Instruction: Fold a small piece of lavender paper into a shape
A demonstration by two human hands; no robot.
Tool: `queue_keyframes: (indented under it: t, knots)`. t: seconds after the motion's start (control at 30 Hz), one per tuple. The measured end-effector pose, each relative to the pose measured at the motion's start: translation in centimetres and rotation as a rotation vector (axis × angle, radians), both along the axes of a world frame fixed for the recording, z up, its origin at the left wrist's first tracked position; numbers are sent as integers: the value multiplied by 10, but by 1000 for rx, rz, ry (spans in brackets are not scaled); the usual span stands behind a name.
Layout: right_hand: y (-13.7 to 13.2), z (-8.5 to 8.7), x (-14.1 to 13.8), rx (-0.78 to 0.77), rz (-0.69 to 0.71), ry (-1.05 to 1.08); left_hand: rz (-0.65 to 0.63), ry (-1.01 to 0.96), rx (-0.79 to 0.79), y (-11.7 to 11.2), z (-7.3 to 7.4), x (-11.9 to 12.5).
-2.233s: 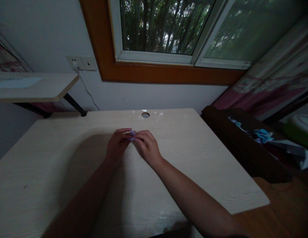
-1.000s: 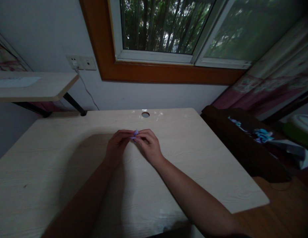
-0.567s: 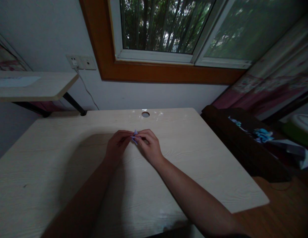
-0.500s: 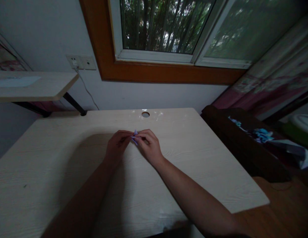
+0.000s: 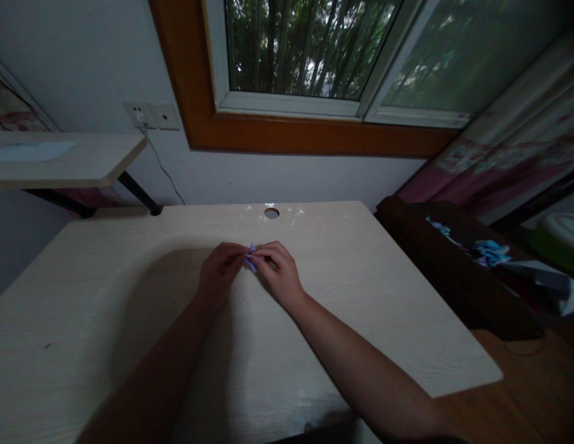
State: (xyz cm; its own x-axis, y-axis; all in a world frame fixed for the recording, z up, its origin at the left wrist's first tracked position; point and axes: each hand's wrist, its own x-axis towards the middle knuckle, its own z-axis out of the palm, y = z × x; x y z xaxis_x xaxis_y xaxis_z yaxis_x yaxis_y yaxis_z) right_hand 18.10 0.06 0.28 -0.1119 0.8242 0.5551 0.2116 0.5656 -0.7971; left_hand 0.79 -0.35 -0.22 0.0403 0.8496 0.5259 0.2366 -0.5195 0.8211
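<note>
Over the pale desk (image 5: 370, 271), the left hand (image 5: 216, 271) and right hand (image 5: 282, 272) almost meet, each pinching a small purple piece (image 5: 250, 265) between thumb and fingers (image 5: 268, 250). The piece is nearer the desk's far edge than its near one, with ends poking out above and below the grip. Beyond it, a round hole (image 5: 272, 213) lies just inside the far edge, a raised shelf (image 5: 83, 161) stands at the far left corner, and a window (image 5: 305, 52) is in the wall (image 5: 268, 179) behind
</note>
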Motion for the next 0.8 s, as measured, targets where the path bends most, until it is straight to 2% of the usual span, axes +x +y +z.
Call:
queue_keyframes:
  t: [0.27, 0.53, 0.8]
  knots:
    - [-1, 1, 0, -18, 5, -12, 21, 31, -22, -2, 5, 1]
    - [0, -2, -1, 15, 2, -6, -48, -51, -90, -3, 2, 2]
    - [0, -2, -1, 35, 15, -17, -17, -28, -92, -1, -1, 2]
